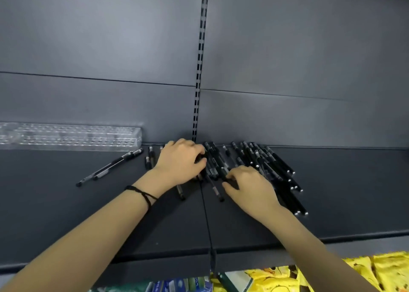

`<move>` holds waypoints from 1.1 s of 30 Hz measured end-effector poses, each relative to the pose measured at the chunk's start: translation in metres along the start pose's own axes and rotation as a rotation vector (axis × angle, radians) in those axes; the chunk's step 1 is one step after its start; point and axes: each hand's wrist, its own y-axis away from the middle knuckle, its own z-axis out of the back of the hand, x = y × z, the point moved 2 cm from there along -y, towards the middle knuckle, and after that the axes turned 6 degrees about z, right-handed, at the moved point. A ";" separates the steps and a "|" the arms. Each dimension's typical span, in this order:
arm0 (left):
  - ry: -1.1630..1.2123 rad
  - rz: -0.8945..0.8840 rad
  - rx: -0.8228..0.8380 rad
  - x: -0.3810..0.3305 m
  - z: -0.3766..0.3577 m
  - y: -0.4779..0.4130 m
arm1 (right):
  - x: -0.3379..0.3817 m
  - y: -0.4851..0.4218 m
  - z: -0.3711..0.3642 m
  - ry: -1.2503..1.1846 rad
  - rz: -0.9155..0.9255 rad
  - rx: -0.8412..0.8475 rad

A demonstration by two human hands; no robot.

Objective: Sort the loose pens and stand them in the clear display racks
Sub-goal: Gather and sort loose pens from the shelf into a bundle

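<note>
The black pens (pixel 265 161) lie in a loose heap at the back of the dark shelf (pixel 66 203). The left hand (pixel 180 158) curls its fingers round some of them, and the right hand (pixel 250 186) pinches others. The clear display rack (pixel 70 134) lies apart, at the far left.

Dark grey shelf (pixel 66 214), slotted upright (pixel 200 59) in grey back panel (pixel 99 37), yellow packets (pixel 387 269) below the shelf edge
</note>
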 end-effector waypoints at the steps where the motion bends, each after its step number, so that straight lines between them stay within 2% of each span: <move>1: 0.004 0.013 -0.009 0.000 -0.001 -0.005 | -0.003 -0.006 0.001 0.012 -0.016 0.024; 4: 0.098 0.074 -0.055 -0.002 -0.004 -0.014 | -0.008 -0.023 0.003 -0.027 -0.079 0.093; 9: 0.339 0.166 -0.078 -0.004 -0.015 -0.007 | -0.024 -0.050 0.002 -0.199 -0.138 0.099; 14: 0.708 0.335 -0.043 0.016 -0.025 -0.013 | -0.035 -0.068 0.007 -0.687 -0.186 0.071; 16: 0.953 0.417 0.003 0.010 -0.026 -0.011 | -0.030 -0.075 0.011 -0.893 -0.141 0.085; 18: 1.190 0.499 0.021 0.001 -0.027 -0.011 | -0.020 -0.081 0.011 -0.983 -0.051 0.154; 22: 1.674 0.620 -0.047 -0.010 -0.019 -0.016 | -0.005 -0.087 0.006 -0.896 0.128 0.231; 25: 1.768 0.697 -0.100 -0.009 -0.012 -0.027 | -0.015 -0.093 0.003 -0.800 0.094 0.107; 28: 1.856 0.819 -0.132 -0.013 -0.011 -0.040 | -0.034 -0.097 0.003 -0.412 0.053 -0.027; 31: 1.817 0.801 -0.172 -0.015 -0.017 -0.044 | -0.036 -0.095 0.001 -0.132 0.019 0.060; 33: 1.795 0.775 -0.110 -0.016 -0.022 -0.036 | -0.033 -0.096 -0.002 -0.032 0.025 0.134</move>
